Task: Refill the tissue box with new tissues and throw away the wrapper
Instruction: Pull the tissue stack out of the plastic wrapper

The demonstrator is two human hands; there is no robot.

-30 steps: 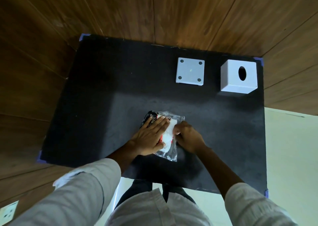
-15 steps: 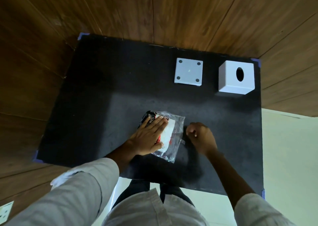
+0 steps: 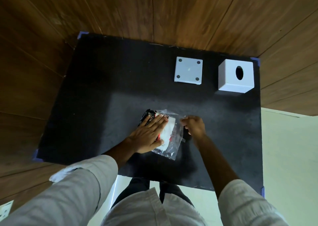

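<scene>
Now the right hand (image 3: 194, 126) is back at the right edge of the tissue pack (image 3: 166, 134), its fingers curled and pinched at the clear wrapper (image 3: 173, 147). Half a second ago that hand had pulled away to the right with its fist closed, well clear of the pack; a second ago it was pressed against the pack's edge. So it looks like one tug at the plastic, a release, and a fresh go at it. Whether the wrapper has actually torn open I cannot tell: the plastic is crinkled and glossy, and the white tissues show through it either way.

The left hand (image 3: 149, 134) lies flat and spread on the pack, palm down, fingers straight, pinning it to the black counter (image 3: 103, 96). It grips nothing; it only presses, just as it did in both earlier views.

The pack sits near the middle of the counter, close to the person. Well apart from it, at the far right, the white tissue box (image 3: 230, 81) stands with its round opening up and dark inside. Just beside it to the left lies the box's square base plate (image 3: 188, 70), off the box, showing four small round feet.

My judgement: the work is at the unwrapping step, with the filling of the box and the throwing away of the wrapper not yet done.
</scene>
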